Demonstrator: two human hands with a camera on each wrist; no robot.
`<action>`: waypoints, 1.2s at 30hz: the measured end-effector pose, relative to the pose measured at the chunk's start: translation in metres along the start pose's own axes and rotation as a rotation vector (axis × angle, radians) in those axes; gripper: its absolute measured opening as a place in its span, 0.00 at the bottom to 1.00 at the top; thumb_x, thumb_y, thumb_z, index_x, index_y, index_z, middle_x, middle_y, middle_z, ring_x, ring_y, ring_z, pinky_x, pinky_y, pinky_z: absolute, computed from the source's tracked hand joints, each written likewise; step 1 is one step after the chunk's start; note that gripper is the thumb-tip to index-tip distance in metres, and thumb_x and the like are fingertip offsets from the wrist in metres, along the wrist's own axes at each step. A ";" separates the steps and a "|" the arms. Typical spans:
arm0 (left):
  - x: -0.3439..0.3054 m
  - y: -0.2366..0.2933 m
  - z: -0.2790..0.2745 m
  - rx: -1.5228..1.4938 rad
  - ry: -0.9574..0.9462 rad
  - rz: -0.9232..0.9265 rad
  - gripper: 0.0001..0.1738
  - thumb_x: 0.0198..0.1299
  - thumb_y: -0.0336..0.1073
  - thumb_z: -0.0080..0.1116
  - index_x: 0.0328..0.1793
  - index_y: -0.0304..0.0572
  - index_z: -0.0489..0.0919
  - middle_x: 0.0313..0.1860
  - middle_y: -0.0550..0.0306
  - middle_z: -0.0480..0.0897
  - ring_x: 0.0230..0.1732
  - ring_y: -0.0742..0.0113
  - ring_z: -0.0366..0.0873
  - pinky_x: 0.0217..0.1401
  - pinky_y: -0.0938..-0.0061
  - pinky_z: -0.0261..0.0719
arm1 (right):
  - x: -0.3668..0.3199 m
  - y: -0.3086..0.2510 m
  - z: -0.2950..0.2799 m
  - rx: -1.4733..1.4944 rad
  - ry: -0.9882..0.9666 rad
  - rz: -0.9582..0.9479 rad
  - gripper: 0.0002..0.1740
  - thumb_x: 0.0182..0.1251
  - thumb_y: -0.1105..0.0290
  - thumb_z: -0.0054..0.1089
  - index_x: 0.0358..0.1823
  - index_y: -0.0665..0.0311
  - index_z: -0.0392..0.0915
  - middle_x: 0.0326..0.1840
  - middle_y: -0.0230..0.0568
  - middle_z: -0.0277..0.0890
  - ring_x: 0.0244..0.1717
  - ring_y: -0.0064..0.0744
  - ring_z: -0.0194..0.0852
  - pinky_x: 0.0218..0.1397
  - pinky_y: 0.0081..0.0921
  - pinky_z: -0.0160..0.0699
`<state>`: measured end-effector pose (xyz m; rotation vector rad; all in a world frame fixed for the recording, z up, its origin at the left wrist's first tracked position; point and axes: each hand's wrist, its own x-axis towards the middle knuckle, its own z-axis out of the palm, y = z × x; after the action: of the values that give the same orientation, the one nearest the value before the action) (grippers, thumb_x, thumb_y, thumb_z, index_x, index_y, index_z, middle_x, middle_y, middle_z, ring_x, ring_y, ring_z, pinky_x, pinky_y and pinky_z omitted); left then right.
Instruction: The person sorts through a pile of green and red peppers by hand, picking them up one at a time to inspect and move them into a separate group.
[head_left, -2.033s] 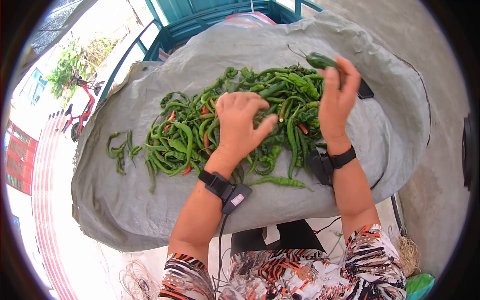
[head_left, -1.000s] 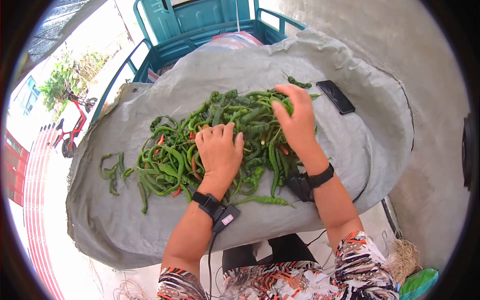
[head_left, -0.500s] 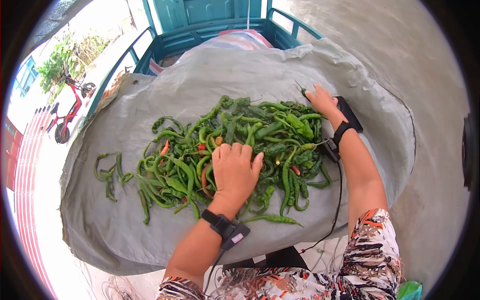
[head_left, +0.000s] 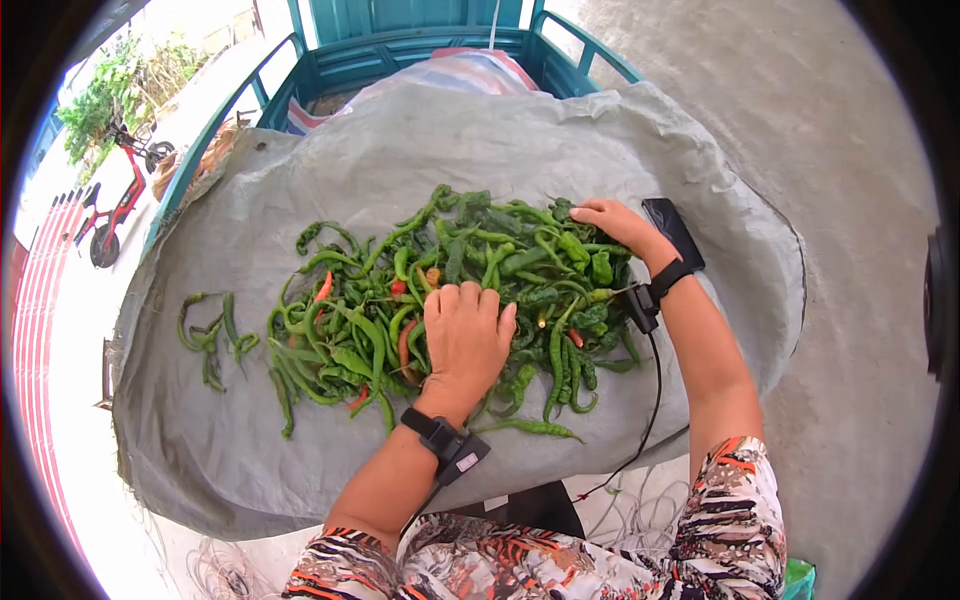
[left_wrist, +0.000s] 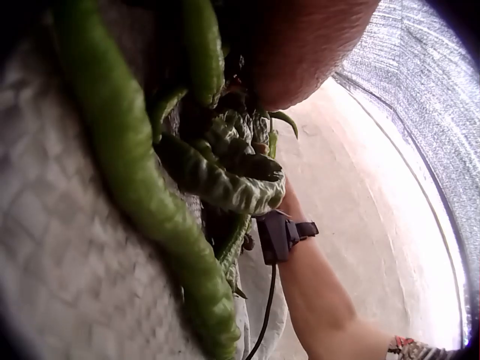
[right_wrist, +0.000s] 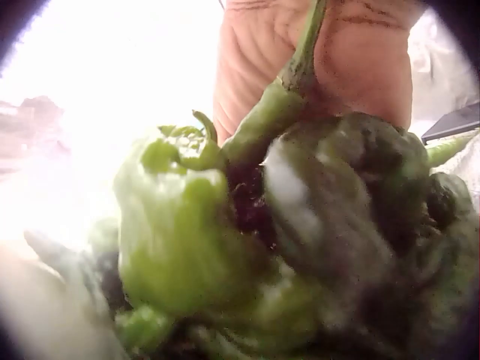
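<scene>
A broad pile of green chili peppers point(head_left: 500, 262), with a few red ones among them, lies on a grey cloth point(head_left: 230, 440). The left hand point(head_left: 465, 340) rests on the front middle of the pile, its back to the head camera and its fingertips hidden. At the pile's far right edge, the right hand point(head_left: 625, 225) lies over peppers, its fingers extended leftward. In the right wrist view the palm point(right_wrist: 262, 67) rises behind a light green pepper point(right_wrist: 176, 232) and darker wrinkled ones; the fingers are hidden there. A long green pepper point(left_wrist: 142, 172) lies near the left wrist.
A black phone point(head_left: 674, 233) lies on the cloth just beyond the right wrist. Several loose peppers point(head_left: 215, 340) lie apart at the left. A black cable point(head_left: 655, 400) hangs from the right wrist camera. Behind the cloth stands a teal cart bed point(head_left: 420, 42) with a striped sack.
From beside the phone, the right hand has come left onto the pile's edge; the pepper that lay apart there is now against the pile. The left hand has stayed on the pile.
</scene>
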<state>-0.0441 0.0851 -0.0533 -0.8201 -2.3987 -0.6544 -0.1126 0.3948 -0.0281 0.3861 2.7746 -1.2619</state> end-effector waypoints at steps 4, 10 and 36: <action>-0.002 0.000 0.001 0.015 0.010 0.014 0.11 0.57 0.43 0.64 0.34 0.44 0.78 0.38 0.55 0.76 0.45 0.54 0.71 0.56 0.60 0.65 | -0.033 -0.020 -0.001 0.160 -0.084 -0.086 0.26 0.65 0.57 0.63 0.57 0.69 0.79 0.52 0.40 0.82 0.54 0.31 0.76 0.60 0.27 0.70; -0.005 -0.005 0.009 0.039 0.080 0.068 0.11 0.57 0.44 0.64 0.36 0.46 0.80 0.36 0.56 0.77 0.44 0.54 0.71 0.50 0.60 0.64 | -0.080 -0.054 0.015 -0.206 0.001 -0.511 0.20 0.63 0.59 0.64 0.53 0.60 0.83 0.50 0.43 0.83 0.51 0.39 0.77 0.58 0.31 0.73; -0.001 -0.007 0.012 -0.374 0.347 0.245 0.13 0.58 0.37 0.65 0.47 0.44 0.78 0.39 0.54 0.80 0.48 0.51 0.74 0.59 0.57 0.65 | -0.136 -0.127 0.057 -0.547 0.509 -0.590 0.20 0.64 0.67 0.57 0.58 0.59 0.77 0.50 0.46 0.80 0.52 0.51 0.74 0.58 0.44 0.71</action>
<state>-0.0516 0.0862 -0.0647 -1.0339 -1.8555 -1.0648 -0.0156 0.2445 0.0496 -0.2038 3.6680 -0.4090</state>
